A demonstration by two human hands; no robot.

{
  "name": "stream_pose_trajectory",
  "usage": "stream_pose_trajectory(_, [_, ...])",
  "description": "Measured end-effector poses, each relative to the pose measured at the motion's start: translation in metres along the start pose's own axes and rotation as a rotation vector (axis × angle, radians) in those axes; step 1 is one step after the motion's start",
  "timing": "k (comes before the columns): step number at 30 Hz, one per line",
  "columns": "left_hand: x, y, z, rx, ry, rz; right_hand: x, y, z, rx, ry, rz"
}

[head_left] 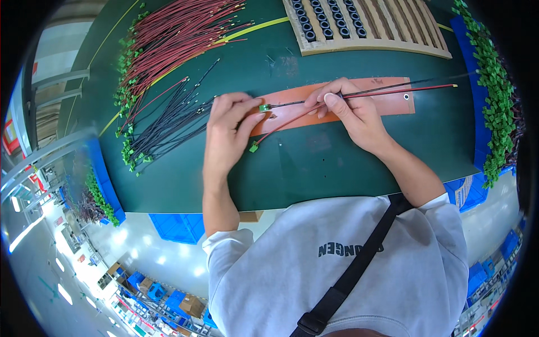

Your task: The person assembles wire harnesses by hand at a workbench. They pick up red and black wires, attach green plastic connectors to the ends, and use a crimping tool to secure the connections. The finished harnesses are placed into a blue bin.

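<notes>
My left hand (227, 132) pinches a small green connector (262, 107) at the end of a black wire (292, 103). My right hand (348, 109) grips that black wire together with a red wire (404, 90); both run out to the right. The red wire's other end curves down to a second green connector (254, 148) lying on the green table (314, 163). Both hands work above an orange-brown strip (393, 104) lying flat on the table.
A bundle of red wires (179, 33) with green connectors fans out at the back left, and black wires (163, 121) lie left of my hands. A wooden rack with black rings (359, 25) stands at the back. Green-connector wires (497, 95) pile along the right edge. Blue bins (179, 227) sit below.
</notes>
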State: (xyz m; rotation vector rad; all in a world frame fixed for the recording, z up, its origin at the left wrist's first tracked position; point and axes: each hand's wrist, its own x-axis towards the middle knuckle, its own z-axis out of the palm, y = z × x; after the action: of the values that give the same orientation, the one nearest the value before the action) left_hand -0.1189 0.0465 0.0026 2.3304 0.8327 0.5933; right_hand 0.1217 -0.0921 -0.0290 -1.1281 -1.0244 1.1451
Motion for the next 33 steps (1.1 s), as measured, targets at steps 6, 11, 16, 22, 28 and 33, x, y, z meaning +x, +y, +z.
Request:
stream_pose_trajectory(6, [-0.007,0.004,-0.037,-0.005,-0.358,0.028,0.000,0.005,0.000,0.001,0.011,-0.026])
stream_pose_trajectory(11, [-0.013,-0.007,-0.039,-0.108,-0.353,0.088,0.001,0.001,0.000,0.011,-0.001,-0.020])
stream_pose_trajectory(16, [-0.012,-0.001,-0.026,-0.247,-0.137,0.046,0.001,0.001,-0.001,0.077,-0.035,-0.025])
stream_pose_trajectory(22, [-0.013,-0.008,-0.026,-0.435,-0.072,-0.270,0.000,-0.001,-0.001,0.118,-0.030,-0.036])
stream_pose_trajectory(28, [-0.012,-0.019,-0.022,-0.445,-0.068,-0.122,-0.001,-0.002,-0.002,0.166,-0.061,-0.007])
stream_pose_trajectory(33, [-0.013,-0.012,-0.007,-0.566,-0.039,-0.198,-0.001,0.004,-0.003,0.256,-0.081,-0.024])
